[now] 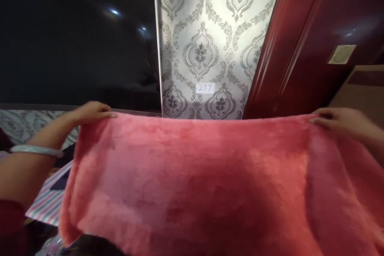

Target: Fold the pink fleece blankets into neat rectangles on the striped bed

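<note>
Pink and fluffy, the towel hung spread wide right before me, covering most of what lay below. I had my left hand pinched shut on its top left corner and my right hand pinched shut on the top right. Behind it stood patterned wallpaper bearing a small label, a dark screen and a red door.

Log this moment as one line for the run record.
left hand: grips pink towel top corner | right hand: grips other top corner | towel: spread wide, held up | behind: patterned wall, 277 label
</note>
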`<state>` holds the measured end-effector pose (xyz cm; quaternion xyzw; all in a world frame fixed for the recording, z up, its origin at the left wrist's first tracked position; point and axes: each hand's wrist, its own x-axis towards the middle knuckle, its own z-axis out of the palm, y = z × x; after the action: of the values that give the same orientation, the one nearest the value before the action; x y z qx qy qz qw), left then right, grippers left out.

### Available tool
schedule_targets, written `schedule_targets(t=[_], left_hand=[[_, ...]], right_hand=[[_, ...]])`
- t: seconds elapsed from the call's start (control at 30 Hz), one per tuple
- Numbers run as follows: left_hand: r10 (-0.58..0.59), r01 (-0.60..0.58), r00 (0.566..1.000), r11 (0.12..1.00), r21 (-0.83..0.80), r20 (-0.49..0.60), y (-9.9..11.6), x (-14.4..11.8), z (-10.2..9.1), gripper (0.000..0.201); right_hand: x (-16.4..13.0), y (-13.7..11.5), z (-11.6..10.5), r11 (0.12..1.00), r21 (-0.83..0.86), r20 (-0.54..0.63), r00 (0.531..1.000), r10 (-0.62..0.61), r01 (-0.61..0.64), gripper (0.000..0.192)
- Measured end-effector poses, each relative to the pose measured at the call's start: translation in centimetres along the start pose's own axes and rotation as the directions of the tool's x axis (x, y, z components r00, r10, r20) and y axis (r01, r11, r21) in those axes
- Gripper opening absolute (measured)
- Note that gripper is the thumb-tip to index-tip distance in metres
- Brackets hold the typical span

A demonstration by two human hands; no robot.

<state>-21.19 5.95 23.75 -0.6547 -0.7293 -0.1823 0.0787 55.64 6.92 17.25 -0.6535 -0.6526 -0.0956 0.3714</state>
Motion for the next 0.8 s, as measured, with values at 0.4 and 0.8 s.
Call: schedule_targets(t=[0.4, 0.8], left_hand=[[-0.086, 0.086, 0.983, 0.996, 0.008, 0.164, -2.1, 4.2, 21.1, 0.023], [-0.292, 0.315, 0.928, 0.946, -0.072, 0.23, -3.7, 8.4, 25.8, 0.031]], right_hand=[[1.1, 3.0, 21.0, 0.994, -0.107, 0.425, 0.905, 0.031, 0.016, 0.025], [2.9, 5.8, 29.2, 0.991, -0.135, 0.445, 0.891, 0.084, -0.026, 0.023]])
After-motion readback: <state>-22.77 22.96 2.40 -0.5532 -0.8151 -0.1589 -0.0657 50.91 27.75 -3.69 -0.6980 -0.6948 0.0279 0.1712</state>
